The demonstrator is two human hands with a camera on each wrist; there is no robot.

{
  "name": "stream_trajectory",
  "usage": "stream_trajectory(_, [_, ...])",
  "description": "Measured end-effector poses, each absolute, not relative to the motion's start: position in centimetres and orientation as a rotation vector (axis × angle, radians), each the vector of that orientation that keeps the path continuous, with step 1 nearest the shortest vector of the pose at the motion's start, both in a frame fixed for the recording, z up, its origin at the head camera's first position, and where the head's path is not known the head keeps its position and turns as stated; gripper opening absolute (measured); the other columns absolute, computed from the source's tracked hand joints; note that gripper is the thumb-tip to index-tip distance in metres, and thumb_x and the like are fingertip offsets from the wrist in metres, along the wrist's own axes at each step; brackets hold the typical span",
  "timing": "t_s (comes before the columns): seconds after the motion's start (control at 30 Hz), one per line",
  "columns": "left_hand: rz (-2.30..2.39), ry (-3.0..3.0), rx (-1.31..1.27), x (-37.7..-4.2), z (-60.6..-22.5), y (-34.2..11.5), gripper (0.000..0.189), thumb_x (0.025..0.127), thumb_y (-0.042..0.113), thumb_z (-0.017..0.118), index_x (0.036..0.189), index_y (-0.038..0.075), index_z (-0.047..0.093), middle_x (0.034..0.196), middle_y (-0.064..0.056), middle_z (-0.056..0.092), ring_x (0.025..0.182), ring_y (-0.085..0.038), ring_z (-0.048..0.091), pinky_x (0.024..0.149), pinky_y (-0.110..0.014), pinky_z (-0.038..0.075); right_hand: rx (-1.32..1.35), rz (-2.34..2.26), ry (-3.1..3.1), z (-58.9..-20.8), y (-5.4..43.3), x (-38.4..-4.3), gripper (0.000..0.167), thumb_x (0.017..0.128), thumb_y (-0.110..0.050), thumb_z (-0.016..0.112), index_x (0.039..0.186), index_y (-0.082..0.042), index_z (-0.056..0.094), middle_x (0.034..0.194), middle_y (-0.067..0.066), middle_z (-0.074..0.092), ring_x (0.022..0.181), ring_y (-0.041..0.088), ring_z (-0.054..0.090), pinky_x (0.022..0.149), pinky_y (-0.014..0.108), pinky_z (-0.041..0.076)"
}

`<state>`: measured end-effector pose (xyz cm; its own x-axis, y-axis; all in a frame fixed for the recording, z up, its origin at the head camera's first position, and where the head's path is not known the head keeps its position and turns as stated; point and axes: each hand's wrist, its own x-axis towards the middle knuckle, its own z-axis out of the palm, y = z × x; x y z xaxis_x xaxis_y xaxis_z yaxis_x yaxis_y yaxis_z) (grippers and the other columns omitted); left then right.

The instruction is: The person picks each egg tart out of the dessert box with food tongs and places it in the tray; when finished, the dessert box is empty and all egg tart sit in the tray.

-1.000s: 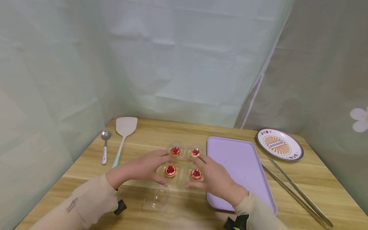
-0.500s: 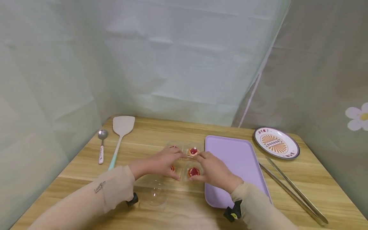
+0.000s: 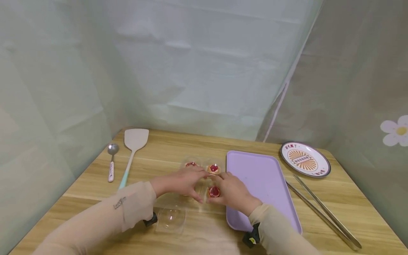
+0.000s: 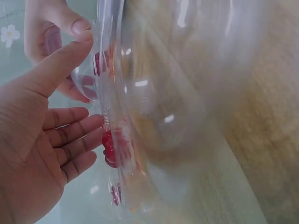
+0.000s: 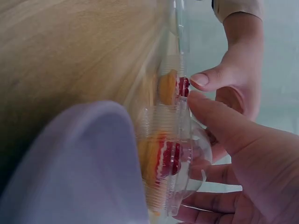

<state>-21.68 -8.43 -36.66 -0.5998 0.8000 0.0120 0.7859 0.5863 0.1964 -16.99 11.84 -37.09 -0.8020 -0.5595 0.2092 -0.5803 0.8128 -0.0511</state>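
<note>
Small fruit tarts with glossy red topping, such as the back right tart (image 3: 213,168) and the front right tart (image 3: 214,191), sit in a clear plastic container (image 5: 163,112). Over the left tarts lies my left hand (image 3: 183,180), fingers extended beside the container edge; it partly hides them. My right hand (image 3: 234,191) curls thumb and fingers around a clear dome lid (image 5: 202,149) at the front right tart. The two thumbs come close together in both wrist views. An open clear dome (image 3: 171,219) lies flat nearer me.
Right of the container lies a purple tray (image 3: 264,184). Beyond it are a patterned plate (image 3: 306,159) and long metal tongs (image 3: 325,210). A white spatula (image 3: 136,140) and a small spoon (image 3: 111,161) lie at the left. Cloth curtains (image 3: 197,71) enclose the table.
My left hand has moved right over the left tarts, toward the right hand. The right hand has stayed near the right tarts. The camera view has shifted slightly.
</note>
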Motion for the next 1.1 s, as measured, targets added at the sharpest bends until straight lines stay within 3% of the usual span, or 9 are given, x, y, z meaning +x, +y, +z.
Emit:
stream_trajectory(0.2, [0.286,2.71,1.325,-21.8,-36.9,-8.3,0.084,0.07,0.052,0.08,0.135,0.01,0.05,0.121,-0.003,0.063,0.118,-0.022,0.055,0.106,-0.041,0.041,0.871,0.163,-2.829,-37.7,11.9,-17.0,0.071,0.07,-0.048,0.079,0.126,-0.008,0.059,0.107,0.009,0.068,0.096,0.026,0.062,0.082,0.04,0.053])
stream_trajectory(0.5, [0.295,2.704,1.294,-22.0,-37.4,-8.3,0.081,0.069,0.051,0.08,0.134,0.011,0.052,0.117,-0.004,0.063,0.114,-0.021,0.055,0.103,-0.041,0.043,0.847,0.34,-2.861,-37.9,12.2,-17.0,0.072,0.07,-0.046,0.081,0.128,-0.012,0.056,0.108,0.012,0.066,0.101,0.028,0.061,0.088,0.04,0.052])
stream_trajectory(0.87, [0.335,2.724,1.326,-22.1,-37.9,-8.2,0.083,0.068,0.052,0.08,0.135,0.012,0.051,0.114,-0.001,0.064,0.11,-0.016,0.057,0.099,-0.039,0.044,0.88,0.416,-2.848,-37.7,13.0,-16.9,0.075,0.07,-0.045,0.081,0.135,-0.018,0.052,0.107,0.008,0.061,0.098,0.022,0.059,0.083,0.039,0.053])
stream_trajectory(1.1, [0.375,2.72,1.301,-21.9,-38.0,-8.1,0.078,0.071,0.053,0.078,0.131,0.01,0.054,0.118,-0.003,0.064,0.114,-0.019,0.057,0.1,-0.041,0.044,0.936,0.432,-2.833,-37.4,13.6,-16.8,0.076,0.071,-0.041,0.081,0.137,-0.018,0.05,0.111,0.006,0.059,0.101,0.02,0.059,0.086,0.039,0.053])
